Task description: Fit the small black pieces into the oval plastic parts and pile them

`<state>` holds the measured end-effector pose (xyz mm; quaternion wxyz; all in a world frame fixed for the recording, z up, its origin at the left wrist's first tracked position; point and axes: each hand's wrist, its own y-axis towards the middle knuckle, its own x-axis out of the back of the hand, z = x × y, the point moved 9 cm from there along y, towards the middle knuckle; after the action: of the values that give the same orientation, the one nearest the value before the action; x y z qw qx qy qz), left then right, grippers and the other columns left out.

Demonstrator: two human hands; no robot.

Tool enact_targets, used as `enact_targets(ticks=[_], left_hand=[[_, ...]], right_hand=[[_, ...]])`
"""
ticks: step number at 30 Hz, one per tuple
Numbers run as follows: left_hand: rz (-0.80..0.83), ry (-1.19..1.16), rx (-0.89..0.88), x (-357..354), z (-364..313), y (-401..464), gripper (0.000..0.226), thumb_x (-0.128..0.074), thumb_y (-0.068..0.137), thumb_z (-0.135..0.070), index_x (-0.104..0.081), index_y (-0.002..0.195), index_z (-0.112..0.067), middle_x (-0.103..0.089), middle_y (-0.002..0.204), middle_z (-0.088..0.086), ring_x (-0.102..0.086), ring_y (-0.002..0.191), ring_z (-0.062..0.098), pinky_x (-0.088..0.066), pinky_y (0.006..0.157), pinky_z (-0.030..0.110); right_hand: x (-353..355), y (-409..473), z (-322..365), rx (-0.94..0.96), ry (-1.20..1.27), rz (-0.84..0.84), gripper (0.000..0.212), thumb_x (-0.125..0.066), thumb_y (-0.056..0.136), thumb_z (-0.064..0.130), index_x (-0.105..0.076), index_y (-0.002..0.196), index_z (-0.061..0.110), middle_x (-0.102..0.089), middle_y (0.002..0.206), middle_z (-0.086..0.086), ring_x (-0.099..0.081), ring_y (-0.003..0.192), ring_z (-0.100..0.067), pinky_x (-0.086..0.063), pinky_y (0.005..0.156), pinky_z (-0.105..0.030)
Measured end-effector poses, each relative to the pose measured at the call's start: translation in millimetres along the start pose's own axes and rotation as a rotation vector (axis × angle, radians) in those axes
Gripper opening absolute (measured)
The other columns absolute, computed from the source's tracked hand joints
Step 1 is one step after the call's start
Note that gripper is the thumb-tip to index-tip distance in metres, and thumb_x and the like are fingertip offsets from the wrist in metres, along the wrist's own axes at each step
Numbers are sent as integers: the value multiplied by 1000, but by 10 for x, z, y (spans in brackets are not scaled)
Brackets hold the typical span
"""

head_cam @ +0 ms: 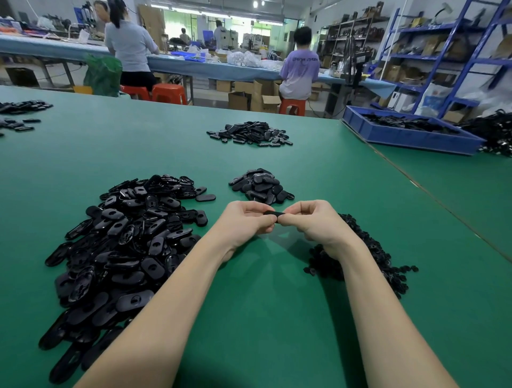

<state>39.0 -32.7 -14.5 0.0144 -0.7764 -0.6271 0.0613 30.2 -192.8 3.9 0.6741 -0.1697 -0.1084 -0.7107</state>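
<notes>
The black part [273,213] pinched between the left hand [246,221] and right hand [313,221] shows only as a thin strip — curled fingers cover the rest, so whether a small piece sits in it cannot be told. The right forearm hides part of the heap of small pieces [385,260]. The big pile of oval parts [122,243] runs off the bottom-left edge — the far piles [16,116] are cut by the left edge.

Black oval parts [124,235], green table [263,318], blue bin [410,137]

Bright, even overhead lighting from ceiling lamps [255,3]. Soft shadows fall on the green matte worktop [277,290]. Wide-angle distortion curves the edges; the background is slightly soft.
</notes>
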Motion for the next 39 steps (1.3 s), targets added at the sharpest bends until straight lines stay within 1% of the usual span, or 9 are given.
enact_targets(ticks=[6, 9, 12, 17, 19, 24, 28, 31, 39], left_hand=[[-56, 62, -37, -6, -25, 34, 11, -73, 87, 0, -69, 89, -9, -75, 72, 3, -68, 64, 11, -56, 65, 17], [-80, 176, -87, 26, -73, 29, 13, -73, 86, -7, -69, 93, -17, -76, 75, 2, -68, 69, 16, -57, 72, 24], [-38, 344, -185, 47, -189, 9, 20, -73, 85, -11, -70, 99, -25, -76, 80, -2, -69, 72, 13, -56, 76, 27], [-121, 624, -393, 94, -405, -61, 15, -80, 81, -22, -75, 93, -29, -73, 85, -15, -65, 72, 7, -45, 67, 7], [-189, 701, -437, 131, -470, -50, 12, -80, 80, -29, -76, 91, -32, -73, 84, -18, -63, 71, 8, -48, 68, 16], [-414, 794, -424, 295, -645, 218, 20, -78, 79, -46, -77, 95, -35, -72, 85, -18, -62, 75, 8, -51, 73, 27], [-456, 878, -358, 244, -778, 644, 23, -73, 84, -48, -75, 103, -34, -73, 98, -15, -64, 99, 13, -46, 77, 26], [-494, 776, -222, 327, -646, 906, 24, -73, 85, -45, -76, 105, -33, -73, 104, -12, -64, 106, 15, -49, 82, 26], [-486, 658, -163, 408, -501, 1040, 35, -75, 80, -51, -72, 110, -32, -66, 102, -8, -62, 107, 18, -51, 93, 33]], right_hand=[[24, 13, 22, 19, -24, -44, 14, -82, 80, 17, -70, 73, 17, -54, 49, 19, -42, 40, 3, -30, 41, -8], [14, 4, 7, -1, 10, -36, 15, -82, 80, 18, -69, 72, 20, -55, 52, 17, -42, 44, 1, -30, 43, -11], [21, -14, -28, -39, 82, -14, 12, -83, 81, 21, -72, 78, 22, -58, 60, 12, -41, 51, -7, -28, 44, -17], [50, -38, -47, -60, 134, 4, 16, -83, 83, 29, -75, 96, 24, -72, 75, 11, -45, 55, -9, -30, 50, -23], [48, -38, -55, -61, 113, 1, 16, -79, 87, 32, -74, 100, 24, -79, 87, 9, -49, 57, -8, -35, 53, -22], [-10, 1, -62, -16, 50, 3, 6, -75, 90, 26, -75, 93, 20, -79, 82, 7, -51, 46, 6, -38, 47, -9], [-97, 32, -105, -4, -35, 32, 8, -75, 88, 30, -77, 87, 22, -79, 83, 6, -67, 81, -8, -48, 75, -25], [-102, 56, -142, -15, -99, 5, 10, -75, 85, 32, -77, 85, 22, -78, 81, 8, -71, 92, -15, -48, 78, -27], [-86, 74, -170, -25, -157, -35, 10, -73, 85, 36, -77, 82, 27, -78, 83, 11, -63, 78, -6, -45, 72, -26]])
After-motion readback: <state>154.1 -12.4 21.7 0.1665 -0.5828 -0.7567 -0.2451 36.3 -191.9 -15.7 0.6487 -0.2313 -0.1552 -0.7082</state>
